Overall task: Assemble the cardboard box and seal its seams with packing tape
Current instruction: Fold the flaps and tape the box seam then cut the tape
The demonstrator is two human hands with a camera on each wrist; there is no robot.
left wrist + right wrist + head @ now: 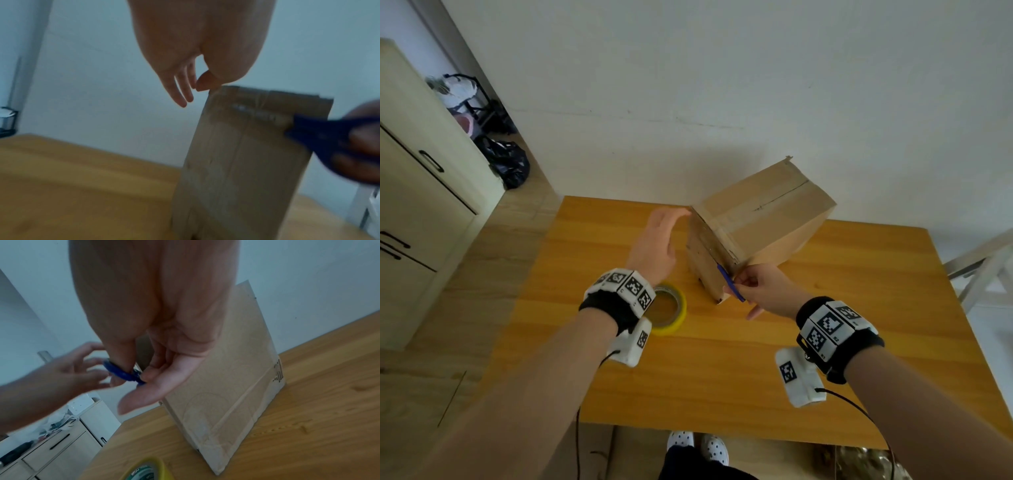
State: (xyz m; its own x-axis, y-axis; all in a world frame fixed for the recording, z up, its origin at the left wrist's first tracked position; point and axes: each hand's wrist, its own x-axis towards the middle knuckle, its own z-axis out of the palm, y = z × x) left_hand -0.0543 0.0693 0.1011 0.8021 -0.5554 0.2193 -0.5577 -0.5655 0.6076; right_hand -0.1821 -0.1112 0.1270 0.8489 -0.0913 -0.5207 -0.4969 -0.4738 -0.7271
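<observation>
A closed cardboard box [767, 219] stands on the wooden table [756, 377], with tape along its top seam. My left hand [655, 240] is beside the box's upper left corner with straight fingers [180, 97] and holds nothing; the blur hides whether its thumb touches the corner. My right hand [760, 291] grips blue scissors [729, 282] at the box's near vertical edge. In the left wrist view the scissors [320, 136] lie against the taped upper part of the box [242, 162]. A yellow tape roll [674, 315] lies flat on the table under my left wrist.
The table's far edge meets a white wall. A cream cabinet [421, 192] stands on the left, with a black bag [508, 162] on the floor beyond it. A white chair frame [979, 270] is at the right. My feet show under the table's front edge.
</observation>
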